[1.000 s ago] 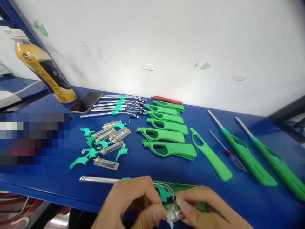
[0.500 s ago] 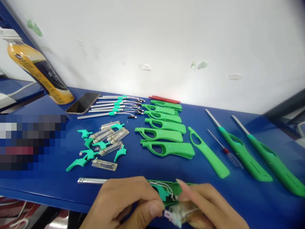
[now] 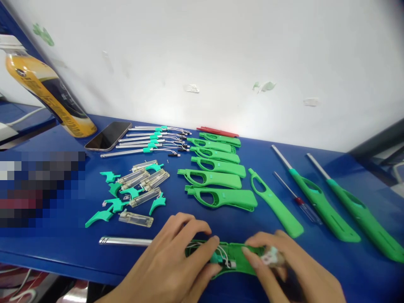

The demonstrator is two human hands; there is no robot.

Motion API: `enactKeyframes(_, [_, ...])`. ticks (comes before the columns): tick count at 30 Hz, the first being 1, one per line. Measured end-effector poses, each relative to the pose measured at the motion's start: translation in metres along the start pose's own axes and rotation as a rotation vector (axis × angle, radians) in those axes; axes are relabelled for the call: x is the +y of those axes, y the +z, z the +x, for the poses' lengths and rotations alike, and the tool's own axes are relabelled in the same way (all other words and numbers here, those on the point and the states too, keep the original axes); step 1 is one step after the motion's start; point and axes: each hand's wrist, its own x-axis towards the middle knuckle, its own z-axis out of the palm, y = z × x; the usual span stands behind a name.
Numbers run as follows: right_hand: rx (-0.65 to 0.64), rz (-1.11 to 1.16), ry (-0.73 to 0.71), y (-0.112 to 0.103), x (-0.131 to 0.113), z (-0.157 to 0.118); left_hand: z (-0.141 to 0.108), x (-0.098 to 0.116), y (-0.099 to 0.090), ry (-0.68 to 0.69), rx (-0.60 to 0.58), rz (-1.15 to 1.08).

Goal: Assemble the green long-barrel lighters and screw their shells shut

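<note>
In front of me lies an open green lighter shell [image 3: 244, 264] with a metal tube [image 3: 124, 241] pointing left. White wires [image 3: 224, 251], a teal trigger and a black igniter with a metal tip [image 3: 232, 264] sit inside it. My left hand [image 3: 176, 256] grips the shell around the trigger, thumb on the near side and fingers over the top. Between the fingers of my right hand [image 3: 293, 265] is a clear fuel tank [image 3: 273, 256], blurred, with a whitish end, held over the shell's right end.
Loose clear tanks [image 3: 136, 219] and teal triggers [image 3: 100, 217] lie left. Behind are metal tubes with wires [image 3: 126, 152], a phone [image 3: 108, 136] and a bottle [image 3: 47, 88]. Green shells [image 3: 233, 198] line the middle; a screwdriver [image 3: 299, 202] and two assembled lighters [image 3: 328, 206] lie right.
My right hand has moved right and up with the clear tank, away from my left fingers. My left hand has come down onto the shell and trigger.
</note>
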Motion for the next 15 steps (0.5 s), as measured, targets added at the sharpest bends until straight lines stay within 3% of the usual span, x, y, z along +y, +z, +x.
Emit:
enactKeyframes(5, [-0.213,-0.16,-0.174,0.0,0.001,0.007,0.003,0.001,-0.001,0.044,-0.069,0.009])
enactKeyframes(9, [-0.344,-0.188,-0.216,-0.005,0.006,0.012,0.003,0.004,0.006,0.068,0.018,0.028])
enactKeyframes(15, [-0.316,-0.287,-0.374,-0.002,-0.001,0.02,0.002,0.005,0.008,0.095,0.027,0.07])
